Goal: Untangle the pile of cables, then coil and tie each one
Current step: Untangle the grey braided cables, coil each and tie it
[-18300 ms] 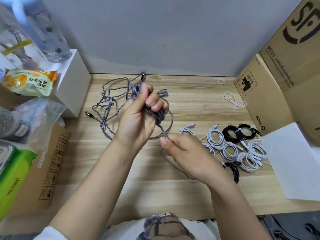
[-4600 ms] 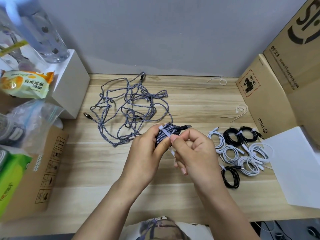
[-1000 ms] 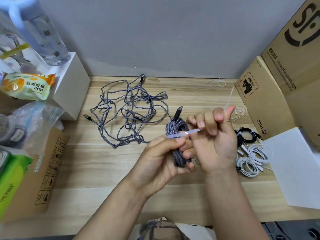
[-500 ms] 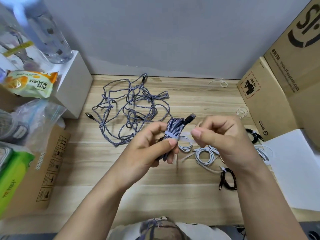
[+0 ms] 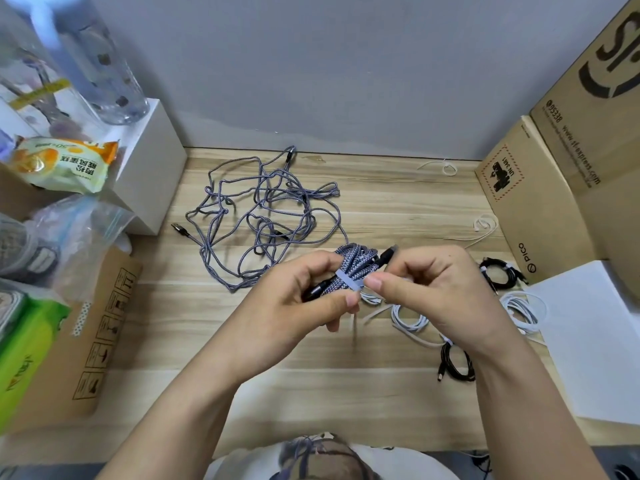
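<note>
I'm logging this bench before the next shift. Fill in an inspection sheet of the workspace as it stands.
Surface: wooden table, partly bare.
Job's things: grey bundle coiled, tie around it; grey tangle loose behind it.
Clutter: spare ties near the boxes; white sheet on the right.
Grippers: left hand holds the bundle; right hand pinches the tie.
Cables: tied white coils and black coils on the right.
Surroundings: cardboard boxes on the right, bottle and snack bag on the left.
</note>
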